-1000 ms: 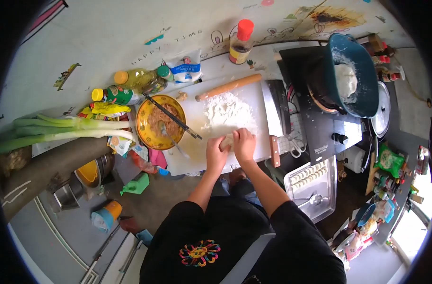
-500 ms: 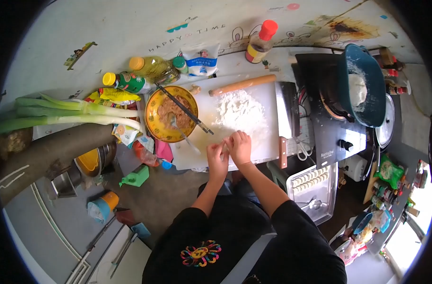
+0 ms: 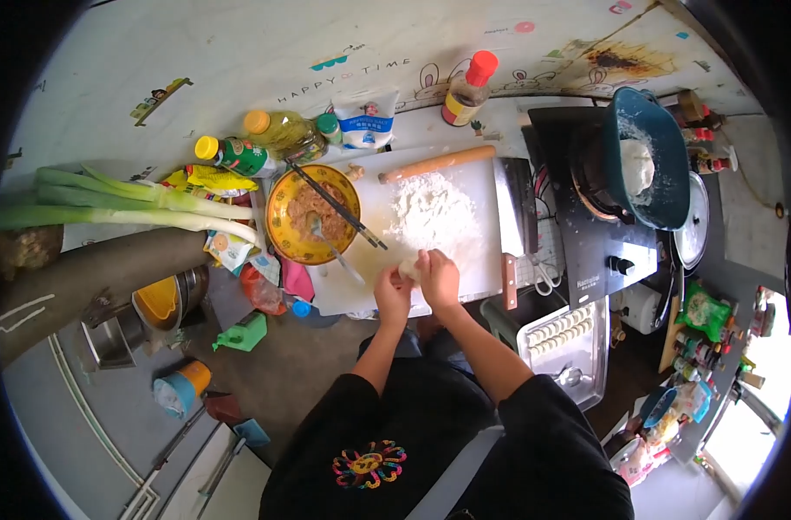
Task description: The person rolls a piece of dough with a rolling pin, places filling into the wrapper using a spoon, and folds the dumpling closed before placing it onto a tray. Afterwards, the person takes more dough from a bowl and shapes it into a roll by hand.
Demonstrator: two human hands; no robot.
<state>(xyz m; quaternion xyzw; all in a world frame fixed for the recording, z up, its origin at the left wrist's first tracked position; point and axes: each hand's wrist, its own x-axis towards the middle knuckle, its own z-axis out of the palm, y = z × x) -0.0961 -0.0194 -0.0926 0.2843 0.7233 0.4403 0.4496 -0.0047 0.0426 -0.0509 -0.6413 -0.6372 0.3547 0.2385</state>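
A small pale dumpling [image 3: 409, 268] is pinched between my two hands over the near edge of the white board [image 3: 465, 273]. My left hand [image 3: 393, 295] holds its left side, and the fingers of my right hand [image 3: 439, 279] press on it from the right. My fingers hide most of the dough. Just beyond them lies a heap of white flour [image 3: 432, 210]. Left of the flour, a yellow patterned bowl [image 3: 278, 234] contains minced filling [image 3: 322, 204], with a spoon in it and black chopsticks [image 3: 335, 204] across its rim. A rolling pin [image 3: 439, 163] rests at the board's far side.
A cleaver [image 3: 510, 279] lies along the board's right edge. Below right, a metal tray [image 3: 586, 386] holds rows of dumplings [image 3: 560, 329]. A blue basin [image 3: 625, 104] with dough [image 3: 637, 165] sits on the cooktop. Bottles, leeks [image 3: 153, 212] and bags crowd the left.
My hands have shifted slightly, with the right fingers drawn a little nearer to me, and more of the pale dough shows between them. The camera view has tilted slightly.
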